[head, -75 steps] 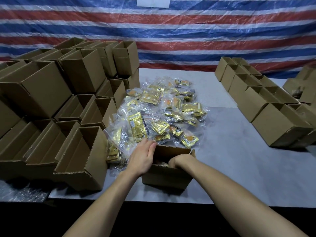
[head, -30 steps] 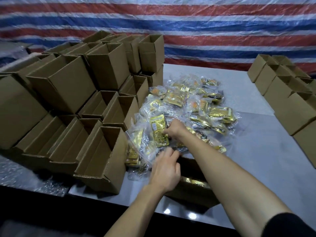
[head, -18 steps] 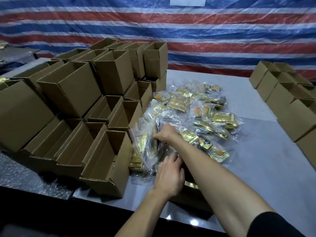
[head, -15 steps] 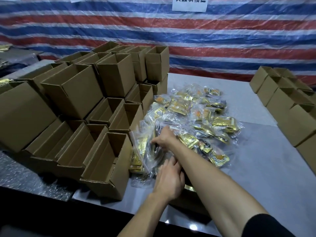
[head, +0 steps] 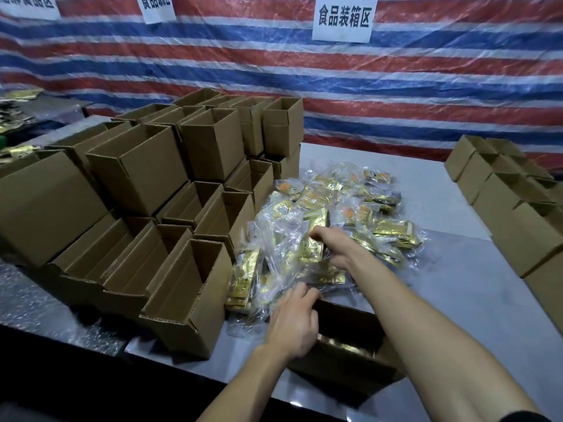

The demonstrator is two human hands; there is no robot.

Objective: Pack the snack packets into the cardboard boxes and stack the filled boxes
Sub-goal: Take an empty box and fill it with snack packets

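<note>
R hand (head: 332,246) pinches a gold packet (head: 312,249) atop the pile (head: 380,208), long axis approx 12–6. Open box (head: 350,342) sits at 6 o'clock from it, so I'd pull straight back. L hand (head: 294,322) curls at the box's 10 o'clock corner; can't tell what it grips.

Ahead of me the whole back wall is a tarp (head: 426,86) in red, white and blue bands running sideways, with a clear, wrinkled plastic film over it that catches the light. Three white paper signs are stuck high on it; the right sign (head: 342,18) reads 食品装箱区, while the middle sign (head: 157,7) and the left sign (head: 30,4) are cut off by the top edge. My desk (head: 457,300) has a smooth pale grey top with a dark front edge. To my left lies a darker speckled surface (head: 30,300), glinting
</note>
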